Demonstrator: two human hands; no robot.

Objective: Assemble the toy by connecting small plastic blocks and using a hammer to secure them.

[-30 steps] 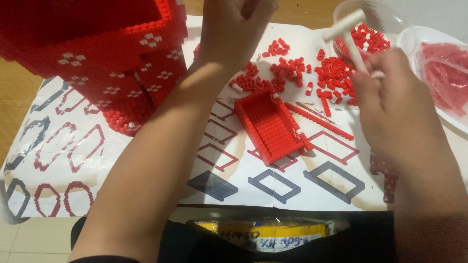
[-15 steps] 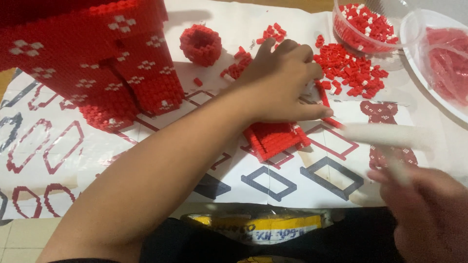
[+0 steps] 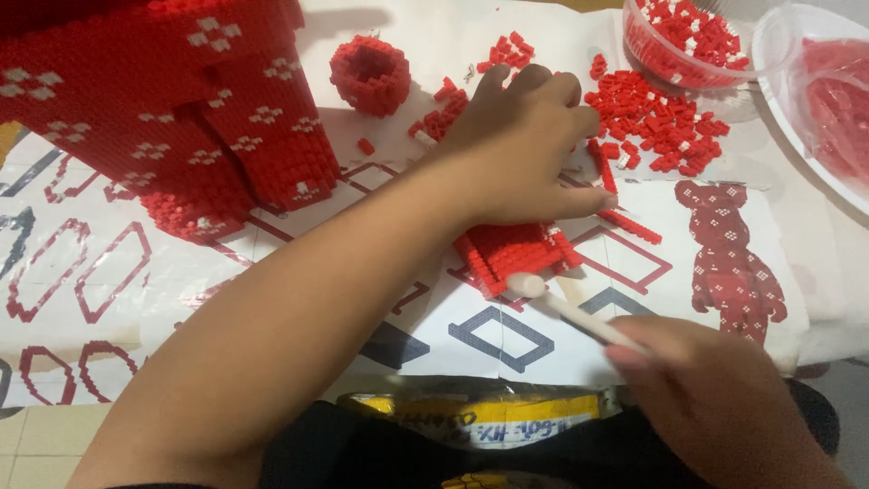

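Note:
My left hand (image 3: 525, 149) lies flat on a small red block assembly (image 3: 516, 254) on the printed instruction sheet (image 3: 272, 272), fingers spread over its top. My right hand (image 3: 715, 398) at the lower right grips a white stick tool (image 3: 566, 308) whose round tip touches the assembly's near edge. A big red block model with white dot patterns (image 3: 181, 109) stands at the upper left. A small red block ring (image 3: 369, 74) sits beside it.
Loose red blocks (image 3: 652, 113) lie scattered past my left hand. A clear bowl of red blocks (image 3: 688, 41) and a clear plate (image 3: 815, 100) stand at the top right. A red bear picture (image 3: 729, 263) is on the sheet. A yellow bag (image 3: 480, 421) lies at the near edge.
My left hand came down from the back onto the small assembly. My right hand dropped from the bowl to the lower right and brought the white tool's tip to the assembly's edge.

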